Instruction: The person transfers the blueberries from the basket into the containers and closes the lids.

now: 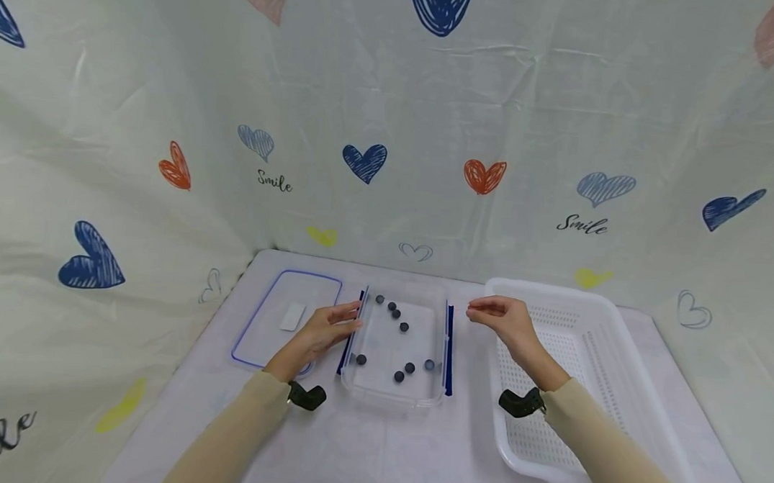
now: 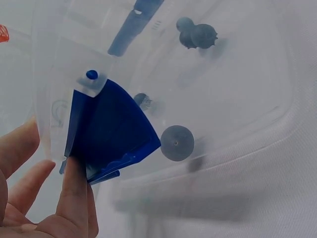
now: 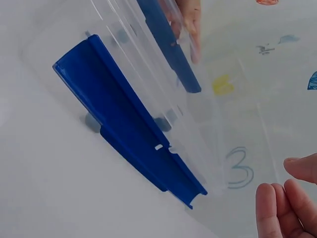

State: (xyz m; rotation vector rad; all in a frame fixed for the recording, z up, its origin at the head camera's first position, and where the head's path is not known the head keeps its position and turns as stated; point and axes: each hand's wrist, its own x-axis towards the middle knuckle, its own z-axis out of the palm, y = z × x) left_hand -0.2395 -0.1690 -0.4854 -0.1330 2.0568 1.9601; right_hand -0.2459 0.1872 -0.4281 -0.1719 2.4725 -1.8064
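A clear plastic box (image 1: pixel 392 348) with blue side latches stands on the table, several small dark balls (image 1: pixel 404 327) lying apart inside it. My left hand (image 1: pixel 327 332) is at the box's left side, its fairly straight fingers touching the wall and the hanging blue latch (image 2: pixel 109 131). To the right of the box, my right hand (image 1: pixel 503 320) is raised near the white basket's edge, fingers bent loosely toward the thumb. The right wrist view shows a gap between its thumb (image 3: pixel 302 168) and fingers, with nothing held. The right-side latch (image 3: pixel 114 114) hangs down.
Left of the box lies a clear lid (image 1: pixel 262 337) with a blue rim and a small white rectangle (image 1: pixel 292 316) on it. A large white perforated basket (image 1: pixel 504 448) stands at the right, under my right forearm. A heart-printed curtain (image 1: pixel 431 114) rises behind the table.
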